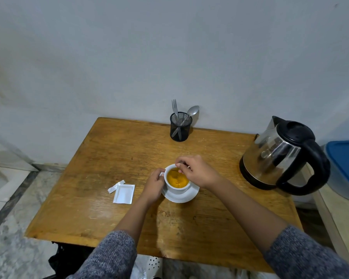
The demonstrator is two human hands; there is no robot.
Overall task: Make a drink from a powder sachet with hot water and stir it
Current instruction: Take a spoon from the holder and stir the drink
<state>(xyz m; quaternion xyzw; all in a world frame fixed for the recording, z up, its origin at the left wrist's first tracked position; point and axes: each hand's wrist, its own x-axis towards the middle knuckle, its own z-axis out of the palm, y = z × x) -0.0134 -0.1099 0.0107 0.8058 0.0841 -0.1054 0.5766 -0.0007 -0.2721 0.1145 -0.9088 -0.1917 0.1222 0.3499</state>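
A white cup [176, 189] full of orange-yellow drink [177, 179] stands on a white saucer [186, 196] in the middle of the wooden table [109, 158]. My left hand [153, 186] grips the cup's handle on its left side. My right hand [195, 170] hovers over the cup's far rim, fingers pinched on a thin spoon handle [179, 167] that dips into the drink; the bowl of the spoon is hidden in the liquid. The torn white sachet [123, 193] lies flat to the left of the cup, its torn-off strip [115, 186] beside it.
A steel electric kettle [278, 156] with a black handle stands at the table's right. A black mesh holder [180, 126] with a fork and a spoon sits at the far edge by the wall. A blue-lidded container [347, 168] is off the table on the right.
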